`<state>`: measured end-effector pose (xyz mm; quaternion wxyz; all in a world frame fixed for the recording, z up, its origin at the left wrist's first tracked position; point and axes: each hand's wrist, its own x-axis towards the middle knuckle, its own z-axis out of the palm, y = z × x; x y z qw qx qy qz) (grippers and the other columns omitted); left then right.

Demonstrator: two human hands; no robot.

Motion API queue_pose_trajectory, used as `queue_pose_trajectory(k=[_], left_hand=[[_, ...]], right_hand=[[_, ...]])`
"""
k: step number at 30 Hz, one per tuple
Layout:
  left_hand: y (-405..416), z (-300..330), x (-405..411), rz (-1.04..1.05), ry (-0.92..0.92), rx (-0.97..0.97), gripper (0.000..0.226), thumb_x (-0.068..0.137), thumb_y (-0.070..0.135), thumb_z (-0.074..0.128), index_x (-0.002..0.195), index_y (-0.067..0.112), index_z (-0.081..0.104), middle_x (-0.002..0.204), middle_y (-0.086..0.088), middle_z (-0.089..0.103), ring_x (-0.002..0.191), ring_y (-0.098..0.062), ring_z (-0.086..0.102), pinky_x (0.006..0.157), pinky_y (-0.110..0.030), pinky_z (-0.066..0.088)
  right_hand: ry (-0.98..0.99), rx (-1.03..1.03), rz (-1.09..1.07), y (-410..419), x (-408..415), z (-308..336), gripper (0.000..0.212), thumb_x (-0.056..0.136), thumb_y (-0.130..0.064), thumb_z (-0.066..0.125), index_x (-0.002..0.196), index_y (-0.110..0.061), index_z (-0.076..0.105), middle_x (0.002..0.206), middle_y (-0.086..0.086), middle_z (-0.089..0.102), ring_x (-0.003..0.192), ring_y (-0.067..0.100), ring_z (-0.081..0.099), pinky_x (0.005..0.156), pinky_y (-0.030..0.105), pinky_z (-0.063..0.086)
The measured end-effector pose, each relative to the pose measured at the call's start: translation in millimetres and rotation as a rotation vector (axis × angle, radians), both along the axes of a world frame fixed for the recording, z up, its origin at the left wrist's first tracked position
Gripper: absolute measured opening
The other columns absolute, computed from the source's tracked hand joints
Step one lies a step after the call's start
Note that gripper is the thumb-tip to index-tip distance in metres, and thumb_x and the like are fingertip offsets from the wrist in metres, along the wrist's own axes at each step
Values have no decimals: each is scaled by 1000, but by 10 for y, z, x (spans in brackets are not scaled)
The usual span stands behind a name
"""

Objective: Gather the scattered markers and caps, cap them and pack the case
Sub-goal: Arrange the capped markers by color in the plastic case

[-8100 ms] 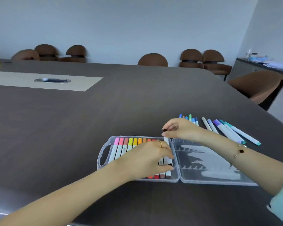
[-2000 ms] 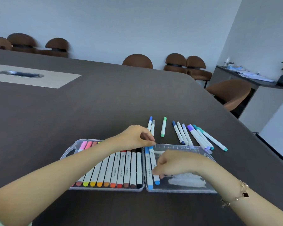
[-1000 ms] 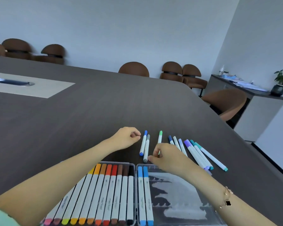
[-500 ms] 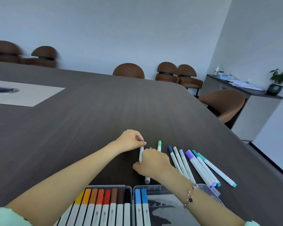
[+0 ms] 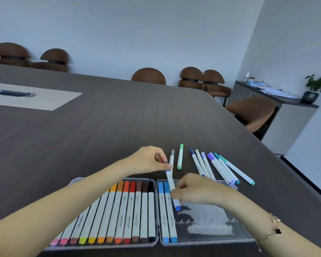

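A clear plastic case [image 5: 237,240] lies open on the dark table. Its left half holds a row of warm-coloured markers [image 5: 119,219]; its right half holds two light-blue markers [image 5: 167,219]. My left hand [image 5: 148,160] pinches the top end of a blue marker [image 5: 171,184], and my right hand [image 5: 195,190] grips its lower part, holding it over the right half of the case. A grey marker [image 5: 171,158] and a green marker [image 5: 180,156] lie just beyond. Several blue, purple and teal markers [image 5: 220,167] lie loose to the right.
The dark table [image 5: 100,127] stretches far ahead, with a pale inset panel [image 5: 26,99] at the left. Brown chairs [image 5: 148,76] stand along the far edge and one [image 5: 252,110] at the right. A sideboard with a plant [image 5: 315,86] stands at the right wall.
Both hands took a blue marker from the loose group and brought it back over the case's right half. The grey marker stays on the table. The view has tilted down.
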<state>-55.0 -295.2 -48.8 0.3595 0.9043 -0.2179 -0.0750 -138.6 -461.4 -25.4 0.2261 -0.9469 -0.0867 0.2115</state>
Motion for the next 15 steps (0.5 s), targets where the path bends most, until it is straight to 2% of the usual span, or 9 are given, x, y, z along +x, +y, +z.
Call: queue_pose_trajectory(k=[4, 7, 11, 15], left_hand=[[-67, -138, -225, -42, 41, 1, 32, 73, 49, 74, 90, 22, 68, 91, 8, 68, 85, -5, 63, 80, -26, 54], [-125, -163, -322, -67, 43, -4, 28, 76, 45, 74, 91, 22, 67, 93, 7, 66, 87, -7, 61, 74, -19, 50], [-141, -157, -375, -81, -42, 91, 27, 77, 46, 72, 91, 23, 68, 94, 9, 61, 89, -7, 57, 77, -22, 48], [-128, -173, -391, -51, -110, 93, 24, 76, 45, 73, 90, 27, 66, 94, 13, 55, 93, -5, 51, 78, -19, 43]], right_hand=[[69, -31, 8, -74, -239, -86, 39, 84, -38, 56, 54, -20, 40, 51, -6, 33, 46, 9, 30, 52, 22, 27], [61, -21, 12, -98, -317, -97, 33, 84, -44, 60, 63, -21, 51, 57, -10, 45, 54, 5, 41, 58, 21, 34], [68, 16, 26, -138, -363, -95, 30, 82, -49, 65, 78, -20, 61, 62, -11, 49, 60, 4, 45, 64, 20, 37], [41, 38, -10, -176, -357, -115, 38, 77, -54, 68, 87, -17, 67, 67, -11, 55, 65, 3, 50, 66, 20, 40]])
